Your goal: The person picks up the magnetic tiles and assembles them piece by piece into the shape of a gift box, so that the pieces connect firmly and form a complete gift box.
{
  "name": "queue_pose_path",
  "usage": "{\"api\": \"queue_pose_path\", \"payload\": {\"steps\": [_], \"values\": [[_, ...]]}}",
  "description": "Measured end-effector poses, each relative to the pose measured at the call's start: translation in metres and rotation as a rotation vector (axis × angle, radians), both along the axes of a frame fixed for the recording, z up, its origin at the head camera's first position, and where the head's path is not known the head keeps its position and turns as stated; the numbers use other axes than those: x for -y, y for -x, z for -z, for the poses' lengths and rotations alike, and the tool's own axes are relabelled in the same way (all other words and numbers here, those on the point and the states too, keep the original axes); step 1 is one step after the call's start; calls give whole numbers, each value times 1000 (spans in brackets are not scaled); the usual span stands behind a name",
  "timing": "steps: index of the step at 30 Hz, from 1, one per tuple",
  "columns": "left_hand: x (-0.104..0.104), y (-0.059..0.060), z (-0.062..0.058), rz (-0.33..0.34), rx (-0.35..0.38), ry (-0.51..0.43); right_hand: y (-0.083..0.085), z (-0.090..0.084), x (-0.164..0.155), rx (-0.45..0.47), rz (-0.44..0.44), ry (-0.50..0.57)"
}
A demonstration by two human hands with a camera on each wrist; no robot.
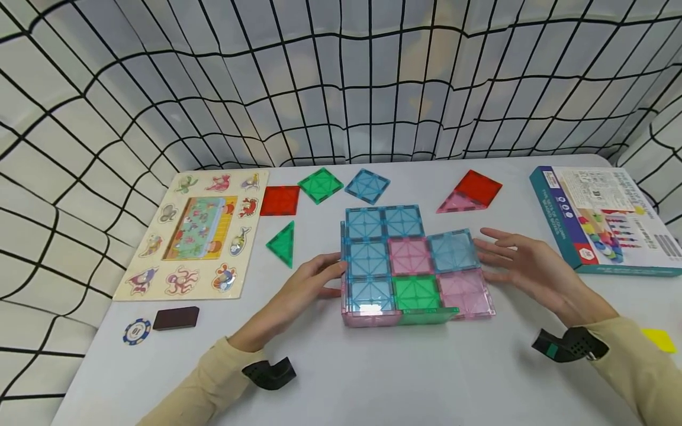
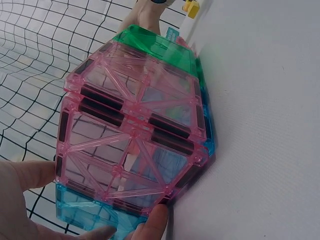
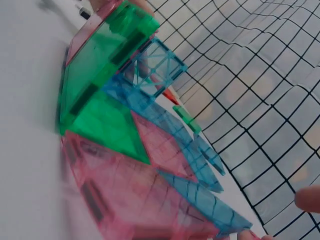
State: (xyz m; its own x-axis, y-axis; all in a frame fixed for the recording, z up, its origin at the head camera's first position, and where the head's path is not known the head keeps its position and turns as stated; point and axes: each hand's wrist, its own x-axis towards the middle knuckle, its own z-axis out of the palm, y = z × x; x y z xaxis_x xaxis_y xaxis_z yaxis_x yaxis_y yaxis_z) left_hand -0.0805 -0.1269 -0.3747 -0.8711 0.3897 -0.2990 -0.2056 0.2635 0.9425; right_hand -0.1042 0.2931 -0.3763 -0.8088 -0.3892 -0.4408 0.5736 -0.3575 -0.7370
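1. Watching through the head view, I take the tile build (image 1: 409,257) as my landmark: it sits on the white table (image 1: 383,378) between the 2 hands.
2. Its floor shows 8 square tiles: 5 blue, 2 pink, 1 green. The blue edge tile (image 1: 454,251) at its right side lies at a slight slant.
3. Low upright walls edge the build: a pink front tile (image 1: 371,318) and a green front tile (image 1: 428,316) on the near side, plus a pink side tile (image 2: 115,170) and a blue side tile (image 2: 82,204) on the left.
4. I see the left hand (image 1: 295,290) at the build's left wall, thumb and fingers spread and touching it; how firmly, I cannot tell.
5. I see the right hand (image 1: 533,275) at the build's right side, fingers extended and apart, tips by the blue edge tile, gripping nothing.
6. Beyond the build and to its left lie a red square (image 1: 279,201), a green square (image 1: 321,186) and a green triangle (image 1: 282,244); a blue square (image 1: 367,186) is just beyond it.
7. Beyond and right of the build, another red square (image 1: 478,187) meets a pink triangle (image 1: 460,202).
8. Well left of the build I have a puzzle board (image 1: 208,283), a dark block (image 1: 176,318) and a chip (image 1: 137,332); well right, a box (image 1: 613,219).
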Motion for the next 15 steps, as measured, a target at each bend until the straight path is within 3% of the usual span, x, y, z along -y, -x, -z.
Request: {"api": "queue_pose_path", "payload": {"steps": [3, 9, 15], "values": [[0, 1, 0, 0, 4, -1, 1, 1, 4, -84, -66, -120], [0, 2, 1, -7, 12, 5, 0, -1, 25, -360, -306, -479], [0, 2, 1, -9, 13, 4, -8, -11, 46, -490, -405, -613]]}}
